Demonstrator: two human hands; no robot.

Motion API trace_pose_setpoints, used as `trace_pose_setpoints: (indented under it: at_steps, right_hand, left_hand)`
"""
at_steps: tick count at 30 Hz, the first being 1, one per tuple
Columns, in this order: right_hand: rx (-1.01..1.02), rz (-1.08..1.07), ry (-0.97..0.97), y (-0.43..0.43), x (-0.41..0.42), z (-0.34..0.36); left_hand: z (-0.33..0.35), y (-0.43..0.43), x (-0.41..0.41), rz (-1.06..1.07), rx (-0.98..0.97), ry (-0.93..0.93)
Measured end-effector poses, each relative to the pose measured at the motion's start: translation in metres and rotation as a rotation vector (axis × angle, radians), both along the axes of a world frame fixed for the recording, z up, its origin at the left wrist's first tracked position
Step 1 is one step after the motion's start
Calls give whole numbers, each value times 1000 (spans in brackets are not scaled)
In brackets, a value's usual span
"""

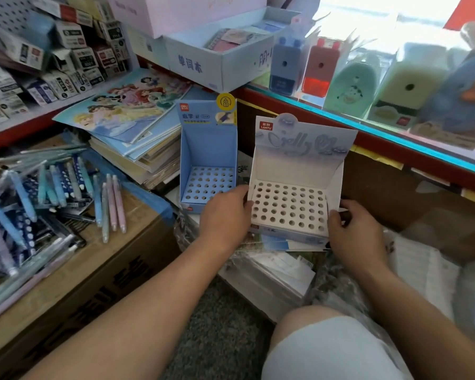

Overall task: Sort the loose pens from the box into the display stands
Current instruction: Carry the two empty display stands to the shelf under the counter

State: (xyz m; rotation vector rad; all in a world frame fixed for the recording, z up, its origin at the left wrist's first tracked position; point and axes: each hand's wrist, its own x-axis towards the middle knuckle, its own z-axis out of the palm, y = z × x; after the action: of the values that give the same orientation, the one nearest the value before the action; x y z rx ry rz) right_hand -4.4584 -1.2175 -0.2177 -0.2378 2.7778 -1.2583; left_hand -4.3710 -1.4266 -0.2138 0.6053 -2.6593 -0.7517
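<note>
One large cardboard box (74, 270) filled the left side and served as the surface for the stock to be sorted. Past its far right corner lay a stack of picture booklets (137, 149). Right of that, the white display stand (299, 165) sat on a pile of plastic-wrapped packets (272, 270) on the floor. Its header card was folded up at the back and every hole in its grid was empty. Just beside its left wall stood the smaller blue display stand (207, 149), upright and also unfilled, with one front corner hidden behind the left hand.

The left hand (225, 218) gripped the white stand's left wall near the front corner, thumb over the rim. The right hand (351, 234) held the front right corner, its fingers (348, 205) curled round the right wall. Held from both sides like that, the stand was probably being squared up and seated level before filling, since the soft packets beneath gave poor footing.

The loose pens (52, 193) lay heaped on the box top, a few near its right edge and none yet in either stand.
</note>
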Motion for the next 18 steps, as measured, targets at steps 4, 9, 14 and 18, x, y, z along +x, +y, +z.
trace_pose_setpoints:
  at_steps: [4,9,14,18]
  right_hand:
    - [8,-13,-3,-2,0,-2]
    - [32,-5,15,3,6,-5]
    - [42,10,-7,5,8,0]
    - [60,-48,17,5,17,15]
  left_hand:
    - [-6,0,-6,-13,122,-3]
    - [-12,-3,-5,-67,255,-22]
    - [-6,-1,-1,-85,203,-78]
    - [11,-3,13,-31,114,-93]
